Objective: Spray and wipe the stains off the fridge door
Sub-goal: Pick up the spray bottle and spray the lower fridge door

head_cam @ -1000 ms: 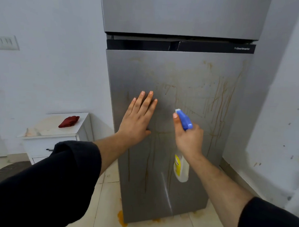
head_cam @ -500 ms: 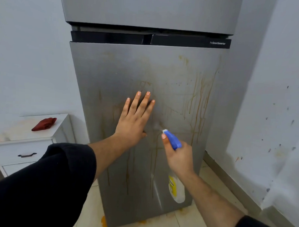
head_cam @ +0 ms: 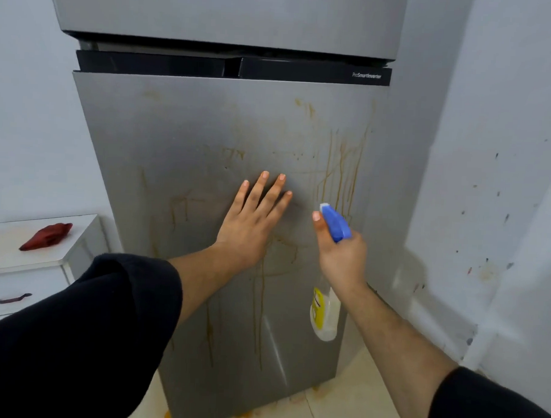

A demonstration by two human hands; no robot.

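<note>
Head view: left hand (head_cam: pixel 251 230) is laid flat on the stained fridge door (head_cam: pixel 192 135); spray bottle (head_cam: pixel 324 315) is gripped in the right hand (head_cam: pixel 343 259), nozzle apparently facing the door.

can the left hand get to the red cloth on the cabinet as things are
Probably yes. The left hand lies flat on the fridge door, holding nothing, and the cloth lies uncovered on the cabinet to its left, nothing between. A lean that way may be needed.
</note>
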